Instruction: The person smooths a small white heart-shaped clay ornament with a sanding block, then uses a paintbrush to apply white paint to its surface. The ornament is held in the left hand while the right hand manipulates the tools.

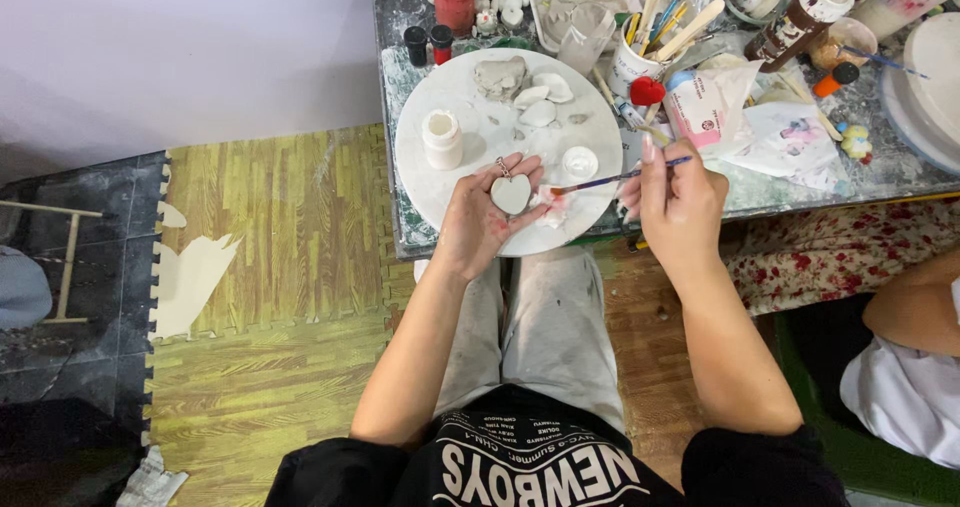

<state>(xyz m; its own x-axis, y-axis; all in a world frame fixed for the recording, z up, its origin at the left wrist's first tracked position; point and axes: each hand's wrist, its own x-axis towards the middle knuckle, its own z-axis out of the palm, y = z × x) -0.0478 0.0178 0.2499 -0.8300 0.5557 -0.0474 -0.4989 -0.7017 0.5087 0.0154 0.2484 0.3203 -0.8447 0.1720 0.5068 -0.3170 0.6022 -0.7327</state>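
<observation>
Heart pendant (511, 194) cradled in left fingers (475, 210) (palm up).

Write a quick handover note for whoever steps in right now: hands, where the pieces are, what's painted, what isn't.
Left hand: palm up, holding a small heart-shaped clay piece over the round white board.
Right hand: gripping a thin brush, tip pointing at the heart, with red paint near the tip.
On the board: a white jar, its lid, unpainted clay shells.
Done: the heart's face looks plain white, so little shows as painted.
Left: seemingly the heart and the shells.
</observation>
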